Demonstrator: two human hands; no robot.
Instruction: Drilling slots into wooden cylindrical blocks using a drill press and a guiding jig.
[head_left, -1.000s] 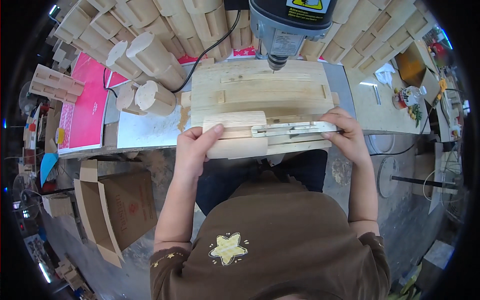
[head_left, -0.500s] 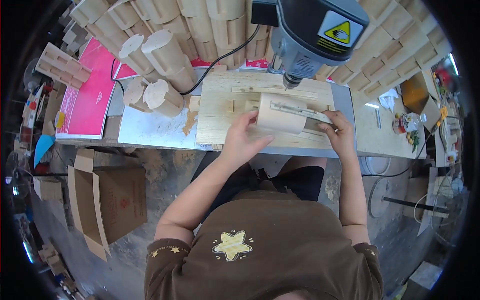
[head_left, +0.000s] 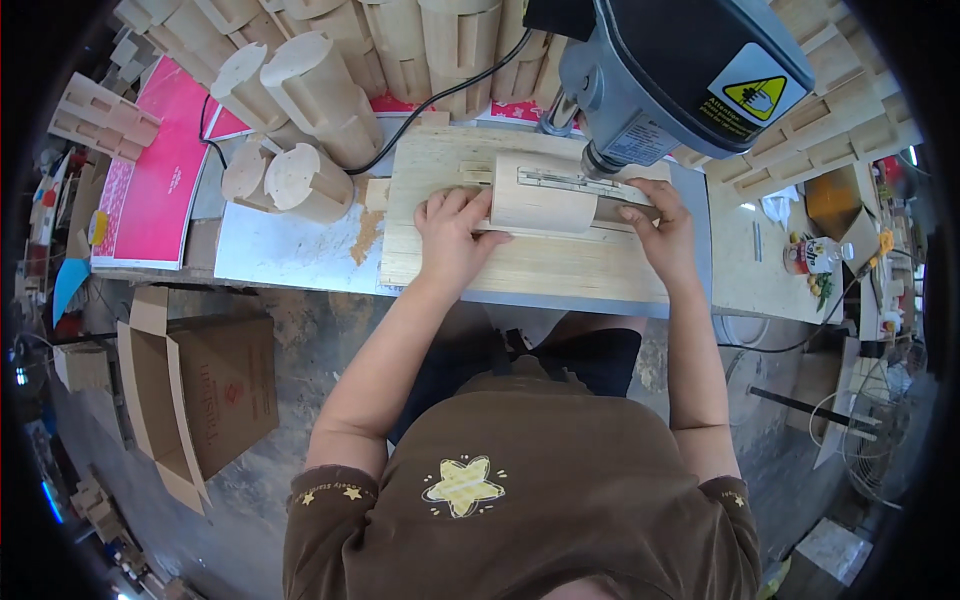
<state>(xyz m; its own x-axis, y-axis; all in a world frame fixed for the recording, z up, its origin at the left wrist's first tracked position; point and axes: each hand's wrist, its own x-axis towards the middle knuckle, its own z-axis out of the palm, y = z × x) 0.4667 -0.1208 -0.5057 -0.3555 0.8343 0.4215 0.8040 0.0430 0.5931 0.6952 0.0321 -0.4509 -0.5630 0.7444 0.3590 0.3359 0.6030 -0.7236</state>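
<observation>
A pale wooden cylinder (head_left: 540,208) lies sideways on a wooden board (head_left: 480,265), below a drill press chuck (head_left: 600,162). A narrow slotted strip (head_left: 560,182) runs along the cylinder's top, and a greyish flat bar (head_left: 612,210) sticks out of its right end. My left hand (head_left: 452,232) is closed about the cylinder's left end, thumb along its near side, some fingertips hidden. At the other end my right hand (head_left: 664,228) pinches the protruding end of the strip and bar between thumb and fingers. Whether the drill tip touches the strip I cannot tell.
The drill press head (head_left: 690,85) overhangs the right half of the board. Grooved wooden cylinders (head_left: 310,185) stand at back left, more stacked behind. A black cable (head_left: 440,118) curves among them. A plastic bottle (head_left: 815,255) is at right; an open carton (head_left: 205,390) sits lower left.
The cylinder has gone from a slight tilt to lying level on the board, closer beneath the chuck. My left hand has closed in on its left end; the right keeps its hold.
</observation>
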